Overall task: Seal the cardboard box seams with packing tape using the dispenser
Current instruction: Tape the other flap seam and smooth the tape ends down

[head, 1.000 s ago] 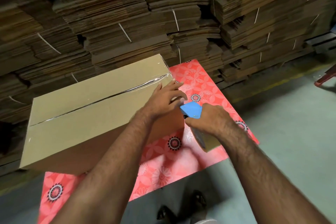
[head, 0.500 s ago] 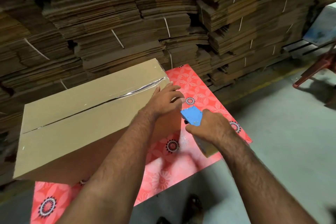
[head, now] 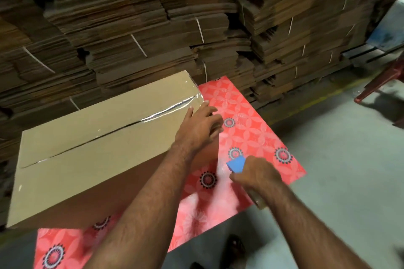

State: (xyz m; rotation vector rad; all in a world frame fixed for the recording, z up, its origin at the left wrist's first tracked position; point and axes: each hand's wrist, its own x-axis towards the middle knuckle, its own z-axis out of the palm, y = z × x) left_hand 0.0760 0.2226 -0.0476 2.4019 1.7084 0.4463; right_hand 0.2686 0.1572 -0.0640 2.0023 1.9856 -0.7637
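The cardboard box [head: 105, 150] lay on the red flowered table [head: 247, 124], its long axis running from my near left up to the far right, and the taped centre seam [head: 140, 121] followed that same line. The glossy tape reached the far-right end, where it wrinkled at the corner. My left hand [head: 200, 125] was the nearer one to that end: its fingers lay flat and straight over the top edge and down the end face, pressing there, as far as I could see. My right hand [head: 255, 176] was apart from the box, down over the table just beside the near-right corner, curled round the blue tape dispenser [head: 237, 164]; only the blue plate and a bit of the roll below the wrist showed. I judged the top seam done and the next pass to turn on the box's end edges. The table was bare to the right of the box. Behind it stood the stacks of flattened cartons [head: 196, 28], close to the far side.
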